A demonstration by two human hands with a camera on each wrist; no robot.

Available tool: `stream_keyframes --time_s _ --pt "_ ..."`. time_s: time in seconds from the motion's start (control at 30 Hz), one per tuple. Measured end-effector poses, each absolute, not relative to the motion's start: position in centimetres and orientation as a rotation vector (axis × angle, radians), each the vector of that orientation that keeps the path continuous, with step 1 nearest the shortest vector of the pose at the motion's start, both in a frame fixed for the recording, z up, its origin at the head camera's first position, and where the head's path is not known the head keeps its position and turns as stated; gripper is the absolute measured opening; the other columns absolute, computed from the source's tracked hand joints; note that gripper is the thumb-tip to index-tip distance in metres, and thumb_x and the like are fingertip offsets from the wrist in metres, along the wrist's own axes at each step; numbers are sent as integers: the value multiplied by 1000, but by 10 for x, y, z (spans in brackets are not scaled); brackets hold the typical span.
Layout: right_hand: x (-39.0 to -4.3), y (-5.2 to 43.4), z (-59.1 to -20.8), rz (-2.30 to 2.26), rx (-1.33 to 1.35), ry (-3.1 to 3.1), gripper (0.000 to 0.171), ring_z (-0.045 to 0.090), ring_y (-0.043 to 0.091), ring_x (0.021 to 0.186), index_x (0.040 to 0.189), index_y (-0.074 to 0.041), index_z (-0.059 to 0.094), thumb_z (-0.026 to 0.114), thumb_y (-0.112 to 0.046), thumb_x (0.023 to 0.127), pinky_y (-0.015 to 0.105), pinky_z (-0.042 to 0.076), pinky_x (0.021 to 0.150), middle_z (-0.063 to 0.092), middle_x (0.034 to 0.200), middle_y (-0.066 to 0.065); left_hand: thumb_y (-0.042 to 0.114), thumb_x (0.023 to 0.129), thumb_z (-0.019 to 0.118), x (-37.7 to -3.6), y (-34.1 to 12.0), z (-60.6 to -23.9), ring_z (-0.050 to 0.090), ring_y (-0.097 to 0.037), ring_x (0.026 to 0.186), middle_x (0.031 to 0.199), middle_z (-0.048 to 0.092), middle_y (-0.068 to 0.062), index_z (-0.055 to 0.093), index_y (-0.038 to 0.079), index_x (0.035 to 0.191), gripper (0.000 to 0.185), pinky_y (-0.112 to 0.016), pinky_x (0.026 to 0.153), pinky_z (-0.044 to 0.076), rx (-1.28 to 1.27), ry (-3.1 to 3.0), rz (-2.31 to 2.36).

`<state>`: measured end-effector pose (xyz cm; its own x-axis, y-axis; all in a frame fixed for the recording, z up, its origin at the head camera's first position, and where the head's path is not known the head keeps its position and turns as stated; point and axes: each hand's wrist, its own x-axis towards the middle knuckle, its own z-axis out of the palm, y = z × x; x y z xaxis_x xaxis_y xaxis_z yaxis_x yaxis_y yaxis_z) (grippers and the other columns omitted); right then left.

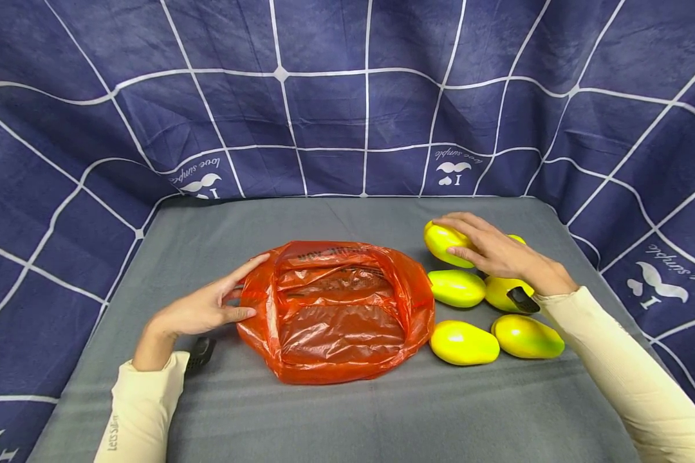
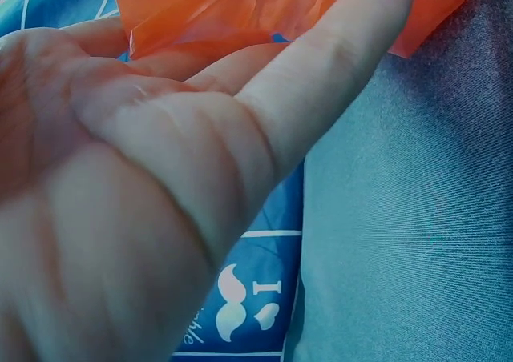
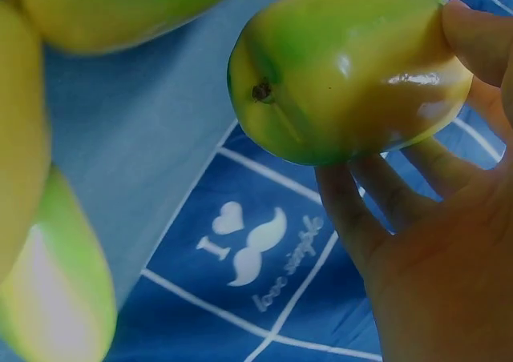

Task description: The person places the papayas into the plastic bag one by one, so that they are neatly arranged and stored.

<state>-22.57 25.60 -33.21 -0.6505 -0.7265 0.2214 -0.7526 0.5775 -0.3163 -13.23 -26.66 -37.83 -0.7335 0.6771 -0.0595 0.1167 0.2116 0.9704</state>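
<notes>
Navy cloth with a white grid (image 1: 336, 109) hangs behind and beside a grey-covered table (image 1: 347, 411).

Left hand (image 1: 199, 310): at 9 o'clock of the crumpled orange plastic bag (image 1: 336, 312), palm turned inward, fingers straight and slightly spread. Index and thumb tips touch the bag's left rim on either side of it. The bag lies at table centre, mouth wide open toward the camera.

Right hand (image 1: 498, 251): at 2 o'clock of the bag, forearm reaching in from 4 o'clock. Fingers curl over the far yellow-green plastic mango (image 1: 444, 244). Four more yellow-green mangoes (image 1: 463, 342) lie just beside the bag's right edge, grouped close together.

View differences: the right wrist view shows the held mango (image 3: 349, 66) gripped from beneath, thumb (image 3: 481, 34) on one side and fingers (image 3: 353, 210) spread under it; the head view hides this underside contact. The left wrist view shows an extended finger (image 2: 321, 82) lying against orange film (image 2: 240, 2); whether the film is pinched cannot be told there.
</notes>
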Motion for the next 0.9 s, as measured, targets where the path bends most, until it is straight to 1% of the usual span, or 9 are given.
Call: stream_keyframes --time_s 0.17,0.37,0.53,0.73,0.9 --pt "-220 243 -322 604 1297 -2732 58 43 28 134 151 -14 44 66 -13 97 56 39 108 45 148 11 -3 96 61 -132 -268 -378 54 -34 127 162 15 -23 2 23 163 93 -33 92 56 732 2016 1545" --pt "-213 228 -314 619 1319 -2713 58 43 28 134 151 -16 44 66 -14 97 55 40 108 45 148 9 -2 96 62 -131 -267 -376 52 -41 128 162 15 -22 3 23 163 93 -34 91 57 733 2031 1540" --pt "-203 214 -309 641 1338 -2701 59 43 26 135 152 -18 43 66 -17 97 54 43 108 44 149 7 -1 95 63 -132 -266 -375 48 -44 131 164 14 -19 4 22 163 92 -31 94 55 742 2038 1537" --pt "-185 185 -298 686 1443 -2700 61 42 21 138 155 -22 38 63 -22 99 49 41 112 41 153 3 -2 95 63 -132 -268 -376 49 -45 130 161 19 -23 4 22 163 93 -31 94 55 740 2029 1531" --pt "-173 160 -287 694 1533 -2702 59 41 18 138 155 -27 37 60 -27 101 47 41 112 38 155 0 -1 95 63 -132 -268 -377 49 -44 130 162 18 -22 4 22 163 92 -30 94 55 742 2042 1537"
